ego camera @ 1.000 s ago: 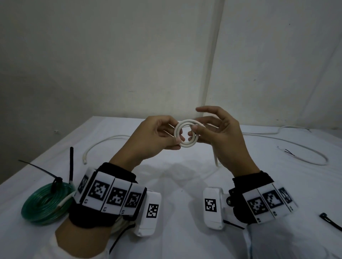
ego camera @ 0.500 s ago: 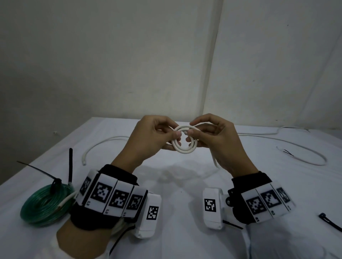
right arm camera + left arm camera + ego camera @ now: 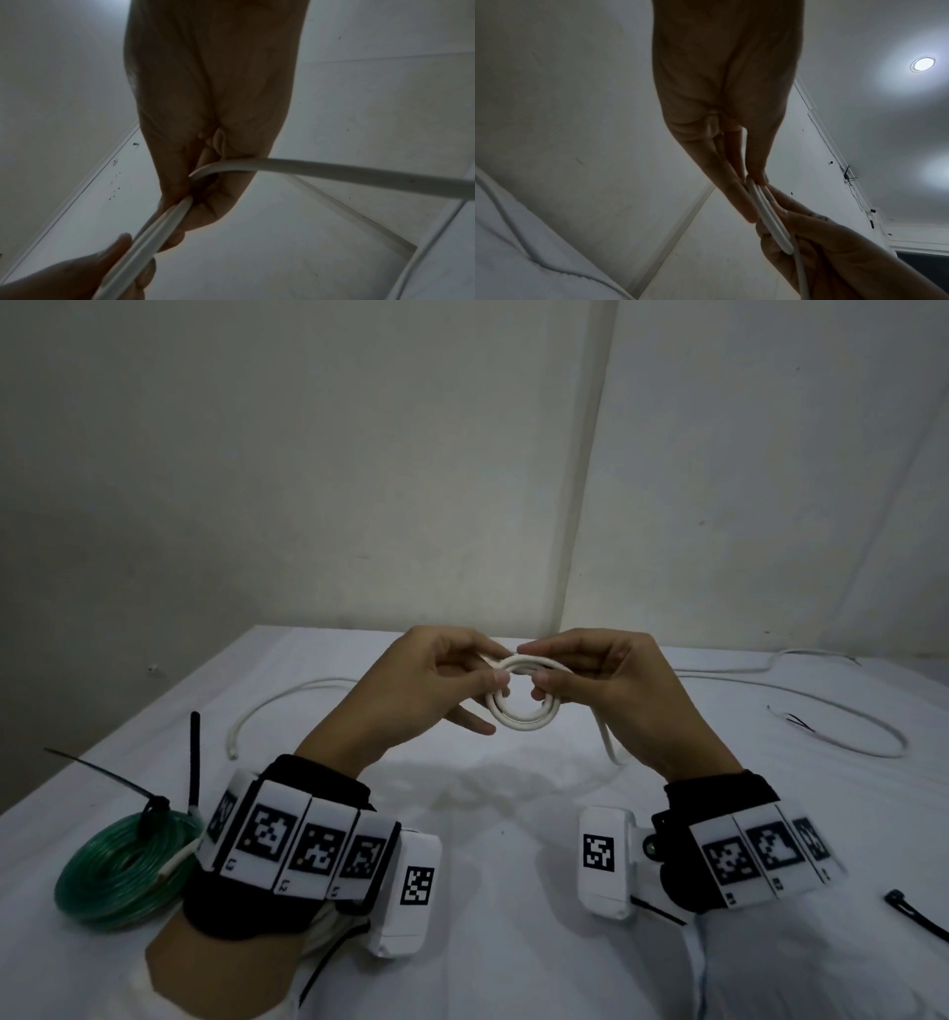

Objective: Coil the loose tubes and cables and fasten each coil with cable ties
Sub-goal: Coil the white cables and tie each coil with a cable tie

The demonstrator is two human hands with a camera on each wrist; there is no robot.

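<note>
A small white cable coil point(image 3: 521, 706) of about two turns hangs in the air above the white table point(image 3: 513, 839). My left hand point(image 3: 436, 690) pinches its left side with thumb and fingers. On the coil's right side my right hand point(image 3: 590, 680) pinches it, and the loose white cable tail point(image 3: 608, 747) drops below that hand. The left wrist view shows the coil point(image 3: 770, 221) edge-on between both hands. In the right wrist view the cable point(image 3: 334, 172) runs off to the right from my fingers.
A green tube coil point(image 3: 123, 870) bound with a black cable tie point(image 3: 149, 806) lies at the left. Loose white cable point(image 3: 821, 711) snakes over the far right of the table, another length point(image 3: 277, 706) at far left. A black cable tie point(image 3: 919, 916) lies at the right edge.
Both hands closed in on the coil and tilted it flatter. The right fingers, spread a second ago, now curl over its top and the coil sits slightly lower.
</note>
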